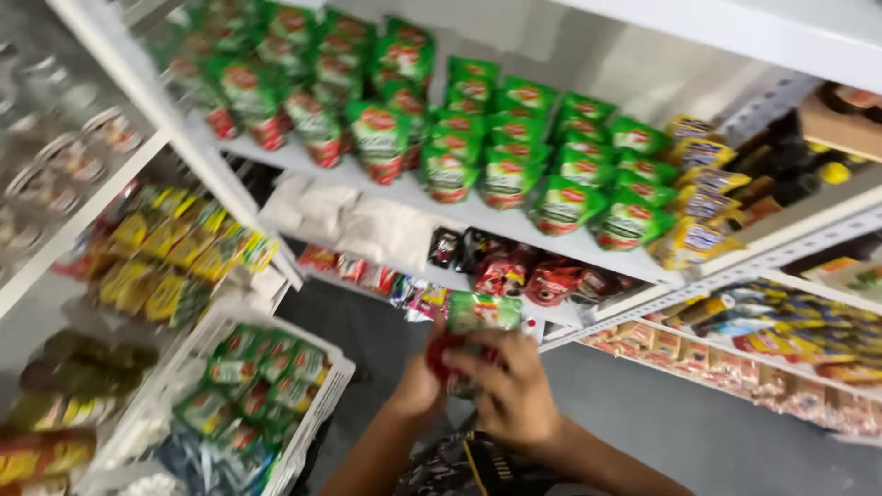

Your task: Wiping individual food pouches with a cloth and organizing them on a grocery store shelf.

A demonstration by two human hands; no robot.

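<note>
Together, two hands, left (pixel 418 386) and right (pixel 514 390), grip one green-red packet (pixel 478 317); white crate (pixel 317 413) nearby.

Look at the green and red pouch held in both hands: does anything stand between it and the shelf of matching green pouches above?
Nothing visible does. Both the left hand and the right hand grip the green and red pouch, and open air lies between it and the white shelf of green pouches. The picture is blurred, so small obstacles could go unseen.

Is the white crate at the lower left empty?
No, the white crate holds many green and red packets.
</note>
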